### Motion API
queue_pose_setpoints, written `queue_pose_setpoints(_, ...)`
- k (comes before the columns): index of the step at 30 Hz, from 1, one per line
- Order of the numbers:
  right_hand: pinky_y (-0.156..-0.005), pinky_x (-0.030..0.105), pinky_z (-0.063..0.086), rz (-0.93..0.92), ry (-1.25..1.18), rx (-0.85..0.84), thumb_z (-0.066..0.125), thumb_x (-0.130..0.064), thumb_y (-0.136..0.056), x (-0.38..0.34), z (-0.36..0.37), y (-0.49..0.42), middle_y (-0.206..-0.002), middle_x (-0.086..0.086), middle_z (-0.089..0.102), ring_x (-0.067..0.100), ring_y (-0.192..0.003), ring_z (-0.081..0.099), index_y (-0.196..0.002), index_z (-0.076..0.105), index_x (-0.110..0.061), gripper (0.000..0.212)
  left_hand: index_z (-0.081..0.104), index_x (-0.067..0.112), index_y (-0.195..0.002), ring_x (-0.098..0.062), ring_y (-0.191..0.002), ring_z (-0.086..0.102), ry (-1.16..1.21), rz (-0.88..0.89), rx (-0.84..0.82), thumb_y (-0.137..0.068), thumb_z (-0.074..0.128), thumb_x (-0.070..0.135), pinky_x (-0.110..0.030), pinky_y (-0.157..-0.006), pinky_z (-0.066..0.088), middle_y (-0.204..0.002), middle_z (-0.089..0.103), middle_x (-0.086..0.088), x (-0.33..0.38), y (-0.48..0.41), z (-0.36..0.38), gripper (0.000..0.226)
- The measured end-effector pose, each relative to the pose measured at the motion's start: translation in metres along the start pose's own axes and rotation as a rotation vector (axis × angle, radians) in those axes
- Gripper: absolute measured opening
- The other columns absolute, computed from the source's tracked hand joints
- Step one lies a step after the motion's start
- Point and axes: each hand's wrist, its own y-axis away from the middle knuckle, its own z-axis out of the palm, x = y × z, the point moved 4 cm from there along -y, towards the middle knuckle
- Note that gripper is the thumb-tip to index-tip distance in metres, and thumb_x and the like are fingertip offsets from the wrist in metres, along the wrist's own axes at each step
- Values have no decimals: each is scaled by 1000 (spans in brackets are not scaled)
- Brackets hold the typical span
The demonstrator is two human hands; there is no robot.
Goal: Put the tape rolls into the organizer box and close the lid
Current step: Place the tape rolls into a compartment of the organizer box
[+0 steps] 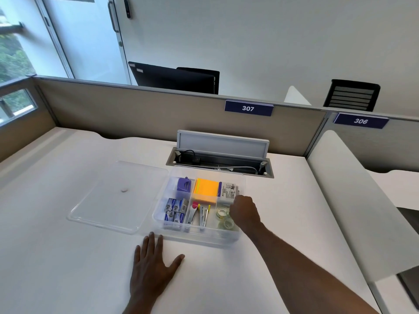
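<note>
A clear plastic organizer box (233, 240) stands open on the white desk. Its clear lid (113, 200) lies flat on the desk to the box's left. Two clear tape rolls (221, 211) (227, 224) lie in the box's front right compartment. My right hand (244, 211) reaches into that compartment, fingers curled down over the rolls; what the fingers hold is hidden. My left hand (152, 266) rests flat on the desk just in front of the box, fingers spread, holding nothing.
The box also holds a purple dispenser (184, 185), orange sticky notes (205, 191), a white packet (227, 192), staple boxes (174, 209) and staplers (201, 215). Behind the box an open cable tray (220, 163) is set into the desk. Partition walls stand behind and right.
</note>
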Motion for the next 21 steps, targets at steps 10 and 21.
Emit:
queue_pose_setpoints(10,-78,35,55,78,110,-59,49,-9,-88,-7,26,-4,-108,13,67,31,-97,66,-108,63,-7,24,30,18,-146,-23,-146,20,4,5,-12,-73,21,87,-43,-118,13,-157,25,-9,1,0,-2,102)
queue_pose_setpoints(21,-83,37,51,101,147,-53,48,-9,-86,-13,43,-7,-110,13,65,32,-107,56,-108,60,-7,25,31,17,-147,-23,-146,19,12,12,-2,-73,23,87,-42,-118,12,-158,23,-9,3,1,-5,101)
